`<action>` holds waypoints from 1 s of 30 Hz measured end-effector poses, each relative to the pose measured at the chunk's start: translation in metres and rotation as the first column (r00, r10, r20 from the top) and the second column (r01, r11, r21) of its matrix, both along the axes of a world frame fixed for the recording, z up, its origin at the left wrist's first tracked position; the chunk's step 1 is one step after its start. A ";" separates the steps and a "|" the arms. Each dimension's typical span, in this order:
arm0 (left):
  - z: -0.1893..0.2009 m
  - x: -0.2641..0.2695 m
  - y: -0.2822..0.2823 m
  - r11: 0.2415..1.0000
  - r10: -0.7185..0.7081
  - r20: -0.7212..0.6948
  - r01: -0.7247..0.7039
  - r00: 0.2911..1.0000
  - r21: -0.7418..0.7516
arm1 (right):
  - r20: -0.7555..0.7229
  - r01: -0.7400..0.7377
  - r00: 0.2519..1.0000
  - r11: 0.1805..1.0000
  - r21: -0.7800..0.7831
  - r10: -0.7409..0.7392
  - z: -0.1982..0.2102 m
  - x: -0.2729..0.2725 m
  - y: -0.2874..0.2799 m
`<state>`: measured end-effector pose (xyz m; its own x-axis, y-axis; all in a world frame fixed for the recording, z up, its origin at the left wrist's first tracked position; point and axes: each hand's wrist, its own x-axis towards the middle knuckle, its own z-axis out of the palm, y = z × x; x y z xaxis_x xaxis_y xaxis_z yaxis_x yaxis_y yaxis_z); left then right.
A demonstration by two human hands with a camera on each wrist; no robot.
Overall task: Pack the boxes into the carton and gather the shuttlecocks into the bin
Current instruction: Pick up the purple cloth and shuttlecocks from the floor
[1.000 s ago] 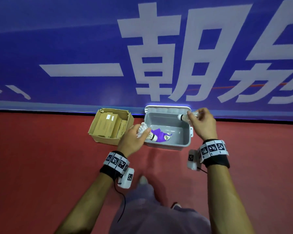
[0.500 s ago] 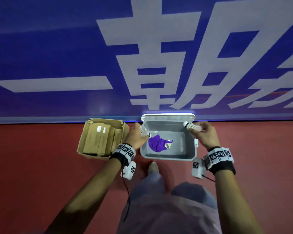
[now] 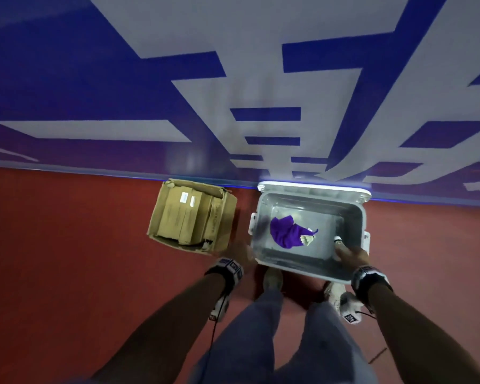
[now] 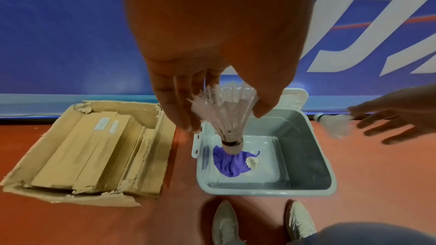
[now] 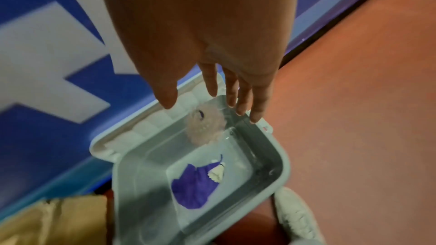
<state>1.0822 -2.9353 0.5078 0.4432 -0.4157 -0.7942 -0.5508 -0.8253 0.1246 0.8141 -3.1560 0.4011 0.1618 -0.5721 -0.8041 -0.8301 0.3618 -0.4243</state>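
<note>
The brown carton (image 3: 224,217) on the red floor holds several flat cardboard boxes (image 3: 182,217). To its right stands the grey bin (image 3: 299,273) with a purple cloth (image 3: 284,231) and one shuttlecock (image 3: 307,239) inside. My left hand (image 4: 226,120) hangs over the bin's left edge with straight fingers. A blurred shuttlecock (image 4: 230,124) sits cork down between its fingers and thumb. My right hand (image 5: 212,113) is spread open over the bin's right side. Another blurred shuttlecock (image 5: 205,128) is just below its fingertips, loose from them.
A blue wall banner (image 3: 94,79) with white lettering rises directly behind the carton and bin. The bin's white lid (image 3: 311,187) leans open against it. My two shoes (image 4: 226,224) stand just in front of the bin. Red floor (image 3: 67,245) stretches left and right.
I have stepped closer and both hands have lowered over the bin. The fingers of both hands have straightened, and the shuttlecocks they gripped now blur below them.
</note>
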 end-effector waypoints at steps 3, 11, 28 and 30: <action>0.003 -0.005 -0.011 1.000 -0.018 0.012 0.018 1.000 0.024 | -0.055 -0.201 0.978 0.979 0.024 0.202 0.006 0.002 -0.023; -0.015 -0.013 -0.091 0.992 0.072 0.031 -0.069 0.997 -0.106 | 0.040 -0.178 0.982 0.979 -0.096 0.182 0.054 0.027 -0.088; 0.134 0.010 -0.151 0.808 0.075 -0.134 -0.139 0.988 -0.573 | 0.436 0.205 0.898 0.927 -0.315 -0.050 0.260 0.085 -0.048; 0.198 0.020 -0.137 0.713 0.078 -0.126 -0.144 0.989 -0.687 | 0.470 0.180 0.883 0.906 -0.382 0.023 0.304 0.094 -0.041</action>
